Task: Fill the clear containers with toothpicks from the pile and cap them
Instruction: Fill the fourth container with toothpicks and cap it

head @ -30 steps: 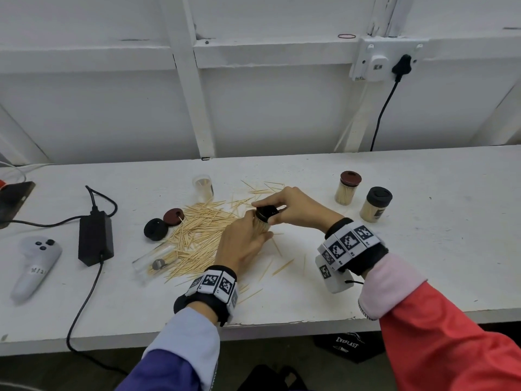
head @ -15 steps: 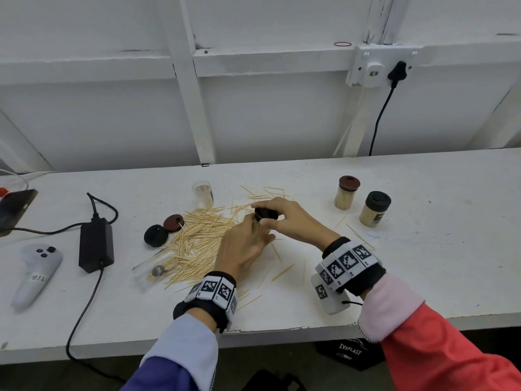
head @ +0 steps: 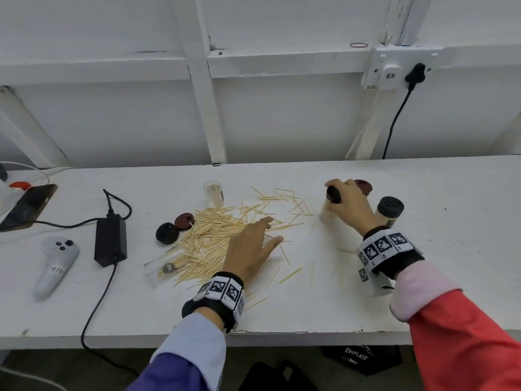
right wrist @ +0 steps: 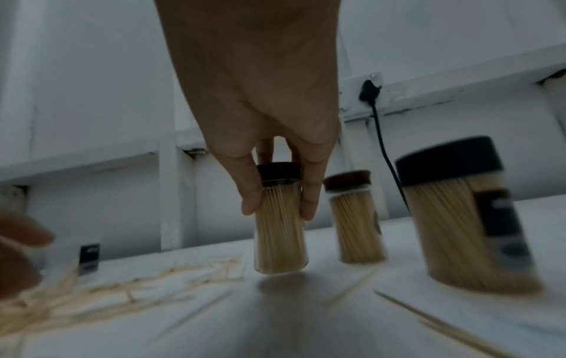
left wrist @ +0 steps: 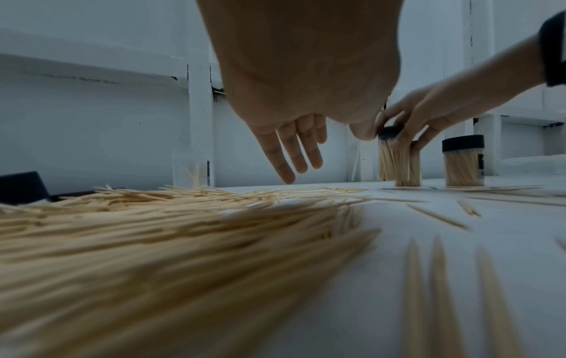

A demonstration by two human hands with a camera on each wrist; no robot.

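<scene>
A white painted bench (head: 423, 277) stands against a white panelled wall (head: 282, 117). The right hand (right wrist: 257, 101) has carried the black-capped clear container of toothpicks (right wrist: 280, 227), fingers clamped round it, away toward two capped containers; the left hand (head: 248, 249) has let go, fingers spread above the loose toothpick pile (head: 208, 241).

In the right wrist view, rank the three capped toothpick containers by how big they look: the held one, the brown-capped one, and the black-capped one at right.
1. Black-capped container: looks largest, though it stands nearest the camera, so true size is unsure.
2. Held container, in the right hand's grip.
3. Brown-capped container: looks slightly smaller, but sits farther back; these two may match.
</scene>
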